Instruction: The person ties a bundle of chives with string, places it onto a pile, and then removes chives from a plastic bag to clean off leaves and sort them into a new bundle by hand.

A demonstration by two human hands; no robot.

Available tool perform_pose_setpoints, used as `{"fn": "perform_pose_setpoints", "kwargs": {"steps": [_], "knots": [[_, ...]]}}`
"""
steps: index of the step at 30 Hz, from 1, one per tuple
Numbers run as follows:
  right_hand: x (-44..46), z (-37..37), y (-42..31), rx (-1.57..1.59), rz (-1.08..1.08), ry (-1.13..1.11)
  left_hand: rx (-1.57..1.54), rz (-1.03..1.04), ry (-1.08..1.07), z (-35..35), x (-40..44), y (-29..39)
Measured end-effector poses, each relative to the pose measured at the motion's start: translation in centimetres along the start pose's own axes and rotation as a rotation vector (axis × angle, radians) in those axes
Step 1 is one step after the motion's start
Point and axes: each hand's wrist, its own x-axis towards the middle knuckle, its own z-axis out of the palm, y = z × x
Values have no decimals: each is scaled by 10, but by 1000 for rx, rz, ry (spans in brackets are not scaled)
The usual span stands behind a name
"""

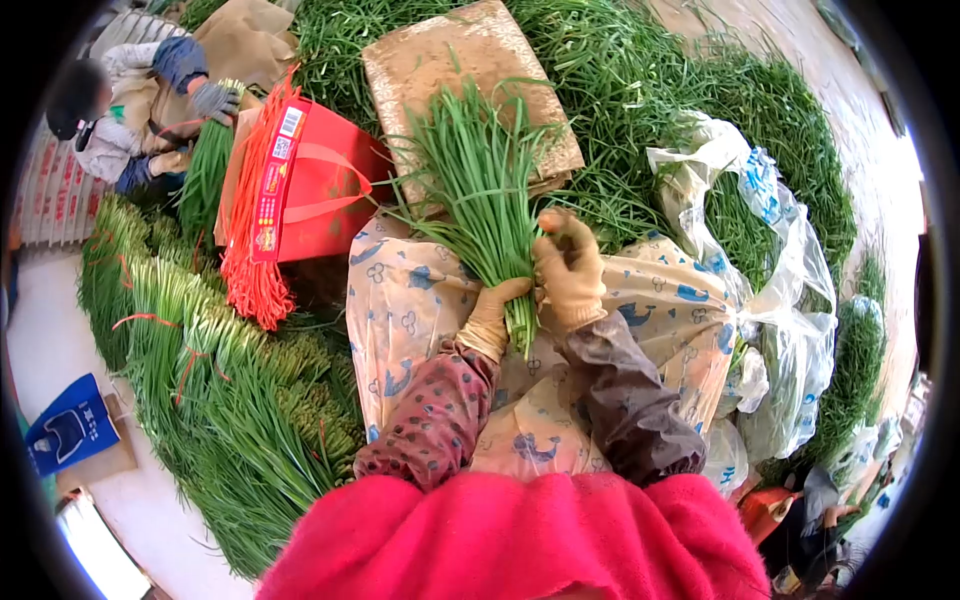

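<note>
A loose bunch of garlic chives (478, 185) lies fanned out in front of me, leaves pointing away and cut stems toward me. My left hand (495, 310), in a tan glove, is closed around its stems. Just right of the bunch is my right hand (570, 262), gloved too, with bare fingertips showing and fingers curled in; what they pinch, if anything, I cannot make out. Beneath the leaf tips is a worn, dirt-stained board (460, 60). A patterned plastic apron (400, 330) covers my lap under both hands.
Left of the board, a red box (330, 180) carries a hank of red ties (258, 230). Tied chive bundles (230, 390) pile up at left. Loose chives (640, 60) surround the board. A clear plastic bag (800, 300) is at right. A co-worker (130, 110) holds chives at upper left.
</note>
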Motion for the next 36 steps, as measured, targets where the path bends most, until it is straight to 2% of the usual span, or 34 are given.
{"fn": "perform_pose_setpoints", "kwargs": {"steps": [1, 2, 3, 4, 6, 7, 10, 11, 12, 14, 15, 16, 18, 19, 20, 22, 23, 26, 27, 29, 30, 32, 34, 36], "knots": [[1, 12, -18, -147, -232, -120, -44, 2, 62, -3, 4, -4], [2, 10, -44, -465, -132, -303, -87, 2, 121, -8, 9, -8], [10, 15, -59, -714, -254, -409, -216, 0, 128, -19, 16, -14], [21, 21, -64, -963, -380, -513, -217, 3, 128, -19, 16, -13], [39, 25, -60, -1043, -344, -580, 126, 2, 22, -22, 13, -8], [48, 28, -57, -1123, -303, -645, 114, -19, 1, -4, 5, -3], [68, 38, -57, -1122, -232, -648, 162, -9, 126, -1, 3, -5], [69, 42, -60, -1253, -54, -641, 175, -16, 111, -2, 4, -4], [69, 39, -55, -1251, -54, -645, 174, -15, 114, 2, 1, -1], [68, 27, -42, -1165, -190, -592, 161, -41, 74, 10, -5, 5], [61, 27, -60, -1147, -143, -618, 150, -4, 54, 0, 3, -2], [58, 28, -83, -1166, 65, -725, 145, -6, 54, 0, 3, -3], [45, -2, -72, -996, 41, -767, 148, 32, 56, 3, 2, -2], [35, -5, -82, -1203, 30, -787, 78, 46, -20, 10, -1, 0], [26, -9, -90, -1086, 153, -753, 75, 42, -27, 6, 2, -3], [19, -18, -80, -1259, -56, -832, 127, 43, -3, -5, 7, -8], [14, -25, -72, -1236, -160, -817, 110, 34, -30, -7, 8, -11], [11, -18, -80, -1286, -75, -809, 172, 82, -25, 0, 5, -9], [11, -20, -73, -1210, -243, -753, 173, 87, -19, -4, 8, -12], [15, -4, -79, -1171, -215, -773, 258, 222, 19, -30, 27, -30], [17, 5, -80, -1138, -183, -788, 260, 222, 22, -55, 49, -45], [19, 18, -67, -1089, -95, -783, -132, 114, 4, -102, 93, -72], [20, 32, -60, -1181, -162, -825, 62, 136, 47, -47, 49, -39], [22, 40, -53, -1207, -147, -858, -57, 81, 250, -40, 44, -38]]}}
